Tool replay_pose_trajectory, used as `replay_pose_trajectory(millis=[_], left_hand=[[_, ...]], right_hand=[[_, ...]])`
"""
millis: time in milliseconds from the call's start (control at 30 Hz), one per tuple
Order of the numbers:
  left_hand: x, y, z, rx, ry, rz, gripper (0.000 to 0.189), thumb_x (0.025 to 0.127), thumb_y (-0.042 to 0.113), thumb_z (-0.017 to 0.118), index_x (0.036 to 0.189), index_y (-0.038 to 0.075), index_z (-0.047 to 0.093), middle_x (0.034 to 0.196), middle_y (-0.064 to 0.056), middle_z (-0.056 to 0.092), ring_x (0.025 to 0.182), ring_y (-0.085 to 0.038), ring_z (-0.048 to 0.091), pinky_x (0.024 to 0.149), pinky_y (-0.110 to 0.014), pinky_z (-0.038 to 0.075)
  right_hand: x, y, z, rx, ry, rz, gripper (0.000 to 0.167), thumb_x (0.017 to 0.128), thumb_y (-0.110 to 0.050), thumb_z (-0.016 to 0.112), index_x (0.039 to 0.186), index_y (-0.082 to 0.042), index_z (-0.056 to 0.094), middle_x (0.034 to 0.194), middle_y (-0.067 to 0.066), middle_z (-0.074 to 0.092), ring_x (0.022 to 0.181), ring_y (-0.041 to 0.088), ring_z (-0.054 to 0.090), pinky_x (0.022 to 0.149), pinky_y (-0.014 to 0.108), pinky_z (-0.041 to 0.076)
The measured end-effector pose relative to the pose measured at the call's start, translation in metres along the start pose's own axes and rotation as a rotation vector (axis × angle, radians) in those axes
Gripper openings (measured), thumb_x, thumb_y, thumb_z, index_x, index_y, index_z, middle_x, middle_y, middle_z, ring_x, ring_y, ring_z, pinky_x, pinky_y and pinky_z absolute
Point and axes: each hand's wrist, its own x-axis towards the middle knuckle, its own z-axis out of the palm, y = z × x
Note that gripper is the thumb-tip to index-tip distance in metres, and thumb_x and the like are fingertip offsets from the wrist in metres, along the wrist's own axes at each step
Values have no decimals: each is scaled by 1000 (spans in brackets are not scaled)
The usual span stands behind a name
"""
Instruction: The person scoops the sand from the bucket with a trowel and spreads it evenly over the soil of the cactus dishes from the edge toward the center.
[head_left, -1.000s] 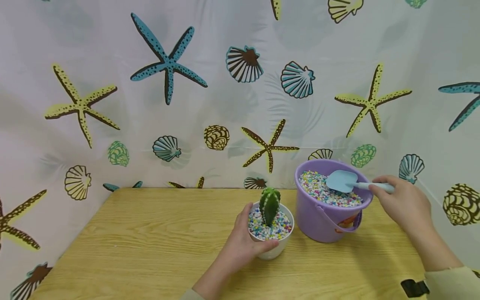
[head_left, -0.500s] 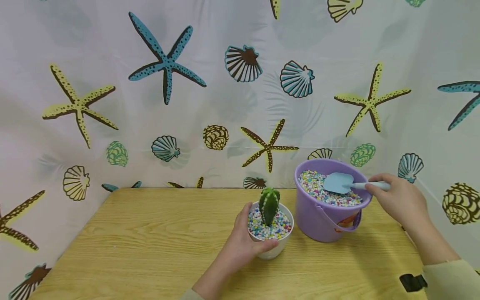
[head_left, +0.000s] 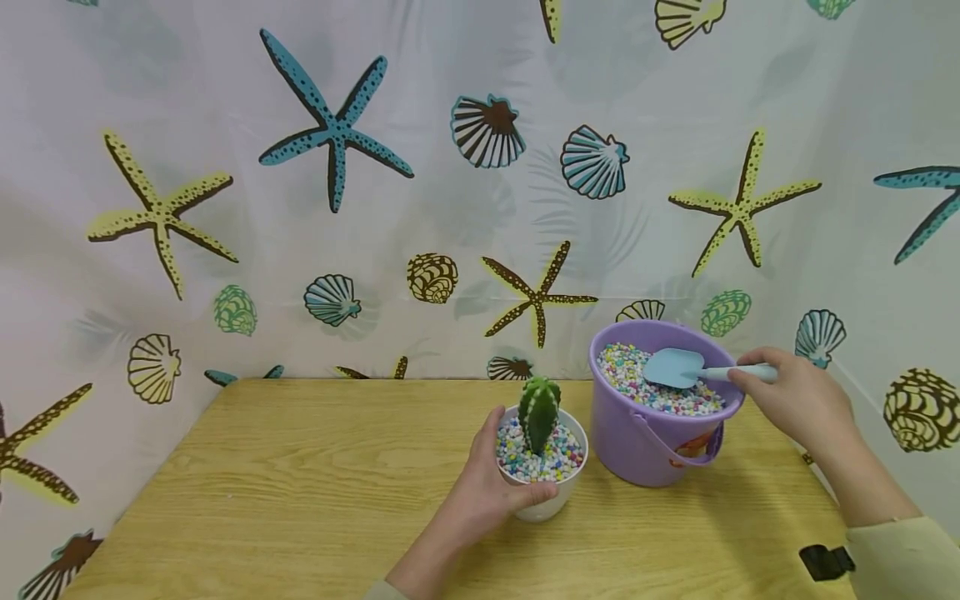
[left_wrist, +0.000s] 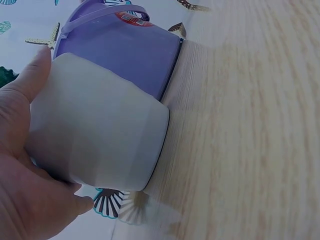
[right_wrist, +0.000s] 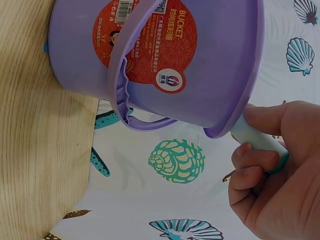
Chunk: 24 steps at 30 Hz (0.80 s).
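A white flower pot (head_left: pixel 542 507) filled with coloured pebbles stands on the table, a green cactus (head_left: pixel 539 417) upright in its middle. My left hand (head_left: pixel 487 483) grips the pot from the left, thumb at the near side and fingers round the far side. Just right of it stands a purple bucket (head_left: pixel 637 446) of similar pebbles (head_left: pixel 633 375). Between thumb and fingers, my right hand (head_left: pixel 802 400) holds the handle of a light blue toy shovel (head_left: pixel 675 367). The shovel's blade lies over the pebbles, inside the bucket's rim. In the right wrist view the bucket (right_wrist: pixel 215 65) hides the blade.
The wooden table (head_left: pixel 300 483) extends left and in front of the pot. A white curtain (head_left: pixel 450 200) printed with starfish and shells hangs behind and at both sides. The bucket's handle (head_left: pixel 675 454) hangs down on its near side.
My right hand and the shovel have shifted slightly left, the blade moving a little further over the pebbles. The left hand keeps its grip, and the pot and bucket have stayed in place.
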Motion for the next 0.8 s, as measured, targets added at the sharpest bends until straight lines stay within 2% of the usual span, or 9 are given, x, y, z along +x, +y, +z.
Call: replay_pose_trajectory(millis=[367, 800], left_hand=[[1, -1, 1, -29, 19, 2, 137, 75, 33, 106, 176, 12, 17, 169, -27, 33, 154, -48, 40, 126, -66, 31], [1, -2, 2, -20, 21, 3, 134, 76, 35, 105, 176, 12, 19, 169, -25, 34, 153, -45, 41, 126, -65, 33]], right_hand=[[1, 1, -2, -3, 17, 15, 54, 110, -54, 62, 130, -4, 60, 105, 23, 71, 82, 35, 60, 62, 39, 43], [0, 1, -1, 24, 19, 17, 53, 111, -53, 61, 128, -3, 59, 105, 21, 69, 82, 33, 59, 63, 39, 43]])
